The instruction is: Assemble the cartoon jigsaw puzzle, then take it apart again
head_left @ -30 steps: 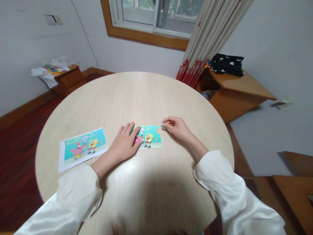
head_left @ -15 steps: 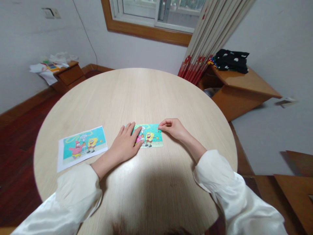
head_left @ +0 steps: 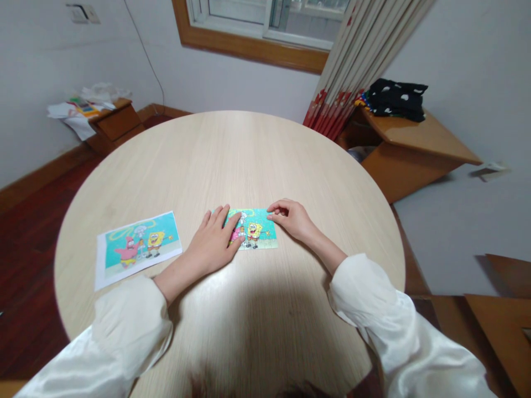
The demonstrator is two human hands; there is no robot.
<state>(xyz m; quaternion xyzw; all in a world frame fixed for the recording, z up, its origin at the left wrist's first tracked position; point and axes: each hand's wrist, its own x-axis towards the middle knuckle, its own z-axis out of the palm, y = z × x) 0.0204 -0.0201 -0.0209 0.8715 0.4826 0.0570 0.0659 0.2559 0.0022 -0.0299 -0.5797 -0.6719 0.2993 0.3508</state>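
A small jigsaw puzzle (head_left: pixel 259 236) with a cartoon picture lies flat in the middle of the table. It shows a yellow square figure on a turquoise ground. My left hand (head_left: pixel 213 237) rests flat across the puzzle's left part with its fingers spread, hiding much of that side. At the upper right edge, my right hand (head_left: pixel 290 217) is closed in a pinch on a puzzle piece, which the fingertips mostly cover. Left of my left hand lies a white paper sheet (head_left: pixel 141 246) printed with the same cartoon scene.
The round pale wooden table (head_left: pixel 232 160) fills the middle of the view. Behind it on the right stands a wooden cabinet (head_left: pixel 418 160) with a dark patterned cloth (head_left: pixel 396 99) on top. A small cabinet (head_left: pixel 118 124) with papers is at the far left. A curtain (head_left: pixel 357 61) hangs beside the window.
My right fingertips have shifted slightly, and the gap seen beneath them at the puzzle's right edge no longer shows. My left hand has stayed flat on the puzzle. The view has tilted slightly.
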